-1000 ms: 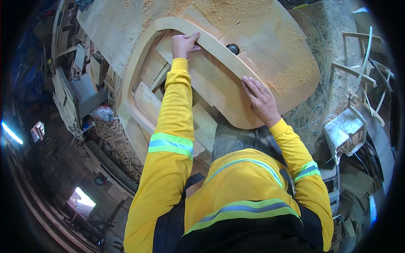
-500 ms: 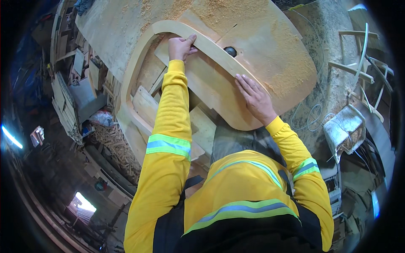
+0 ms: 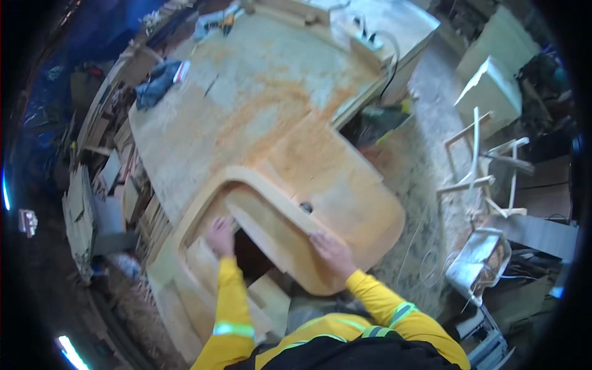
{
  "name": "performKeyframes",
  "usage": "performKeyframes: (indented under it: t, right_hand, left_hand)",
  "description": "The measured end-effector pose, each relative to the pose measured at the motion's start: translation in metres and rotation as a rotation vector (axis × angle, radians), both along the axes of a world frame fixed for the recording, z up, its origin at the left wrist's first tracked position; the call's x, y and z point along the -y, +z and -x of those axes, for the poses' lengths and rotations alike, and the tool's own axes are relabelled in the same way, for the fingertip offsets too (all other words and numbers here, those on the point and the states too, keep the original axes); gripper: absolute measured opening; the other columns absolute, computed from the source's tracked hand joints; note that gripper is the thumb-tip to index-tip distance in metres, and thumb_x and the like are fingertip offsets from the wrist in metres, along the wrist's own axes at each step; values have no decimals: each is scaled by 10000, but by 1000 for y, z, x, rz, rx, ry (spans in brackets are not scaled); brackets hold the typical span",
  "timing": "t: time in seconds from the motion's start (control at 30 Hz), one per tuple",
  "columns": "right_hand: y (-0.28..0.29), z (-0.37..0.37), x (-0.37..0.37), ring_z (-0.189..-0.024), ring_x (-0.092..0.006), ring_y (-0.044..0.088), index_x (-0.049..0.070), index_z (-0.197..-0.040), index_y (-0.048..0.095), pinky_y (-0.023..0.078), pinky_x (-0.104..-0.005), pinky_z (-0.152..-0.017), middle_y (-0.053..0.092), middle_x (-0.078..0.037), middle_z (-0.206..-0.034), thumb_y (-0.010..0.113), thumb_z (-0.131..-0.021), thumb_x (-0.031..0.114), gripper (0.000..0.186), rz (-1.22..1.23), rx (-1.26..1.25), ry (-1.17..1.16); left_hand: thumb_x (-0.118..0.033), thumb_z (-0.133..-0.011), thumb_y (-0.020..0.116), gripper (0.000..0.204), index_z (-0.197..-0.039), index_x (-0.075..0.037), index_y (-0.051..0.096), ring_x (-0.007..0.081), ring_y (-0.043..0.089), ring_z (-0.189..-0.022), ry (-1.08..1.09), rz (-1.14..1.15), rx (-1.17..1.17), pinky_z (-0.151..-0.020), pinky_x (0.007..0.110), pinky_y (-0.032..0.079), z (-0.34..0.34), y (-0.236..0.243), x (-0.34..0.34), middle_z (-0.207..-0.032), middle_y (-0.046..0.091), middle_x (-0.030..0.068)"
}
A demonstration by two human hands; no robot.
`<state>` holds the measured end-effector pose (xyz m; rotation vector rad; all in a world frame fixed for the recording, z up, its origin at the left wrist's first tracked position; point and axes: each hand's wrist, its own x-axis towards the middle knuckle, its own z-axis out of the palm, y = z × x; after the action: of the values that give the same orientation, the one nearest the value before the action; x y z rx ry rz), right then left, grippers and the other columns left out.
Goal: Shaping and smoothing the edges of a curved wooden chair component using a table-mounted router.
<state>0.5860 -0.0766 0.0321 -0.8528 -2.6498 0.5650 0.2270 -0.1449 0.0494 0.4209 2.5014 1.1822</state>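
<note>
A curved pale wooden rim [image 3: 271,192], shaped like a rounded loop, lies on a shaped board [image 3: 370,209] with a dark round fitting [image 3: 306,207]. My right hand [image 3: 332,253] rests on the rim's right-hand stretch, fingers stretched out. Inside the loop, my left hand [image 3: 220,235] is beside the upper end of a long inner board [image 3: 259,228], below the rim's upper bend; its fingers are blurred. A dark opening shows just right of that hand, between the inner boards.
A sawdust-covered worktop [image 3: 203,135] extends behind, holding blue cloth [image 3: 154,86] and a yellow-black tool [image 3: 226,26]. Scrap wood [image 3: 105,172] is piled left. At right are wooden frames [image 3: 475,148], a pale block [image 3: 487,92], a loose cable and a shavings-filled container [image 3: 478,265].
The view has tilted up, showing more worktop. My left hand has left the rim's upper stretch and moved down-left inside the loop. My right hand remains on the rim.
</note>
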Motion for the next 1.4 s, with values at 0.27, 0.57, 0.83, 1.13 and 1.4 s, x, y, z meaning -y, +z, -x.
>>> performKeyframes:
  t: [0.27,0.57,0.83,1.13,1.4]
  right_hand:
    - [33,17,1,-1349,-226,495,47,-1371,554,401,-349,-1126,531,-77,-1452,537,-844,103,530,-99,-22,39]
    - [19,12,-5,-1370,-203,465,63,-1442,475,383,-332,-1133,481,-56,-1498,484,-897,131,549,-138,69,45]
    - [20,15,-1,-1382,-223,452,76,-1460,454,371,-350,-1145,475,-60,-1504,476,-885,93,576,-79,105,44]
    - [17,21,-2,-1397,-254,436,44,-1436,481,363,-377,-1150,480,-103,-1496,524,-826,30,612,48,24,15]
    - [10,21,-11,-1388,-314,439,12,-1411,491,352,-419,-1162,497,-155,-1467,541,-825,26,587,25,-45,64]
  left_hand:
    - [-387,-744,807,1065,-1524,42,224,416,340,-1421,360,797,-74,-1184,419,296,47,-8,326,-1545,311,280]
    - [-238,-673,858,1077,-1494,98,248,432,390,-1385,335,508,-1,-1179,416,308,33,-33,335,-1492,381,315]
    - [-266,-670,839,1056,-1462,136,269,443,355,-1395,307,553,-17,-1198,420,269,34,-33,331,-1495,350,334]
    - [-220,-732,810,1000,-1482,113,238,437,336,-1410,339,486,-71,-1201,423,262,33,-43,331,-1508,328,335]
    - [-222,-735,813,994,-1478,114,244,443,365,-1389,382,537,-28,-1188,428,288,31,-35,321,-1480,366,341]
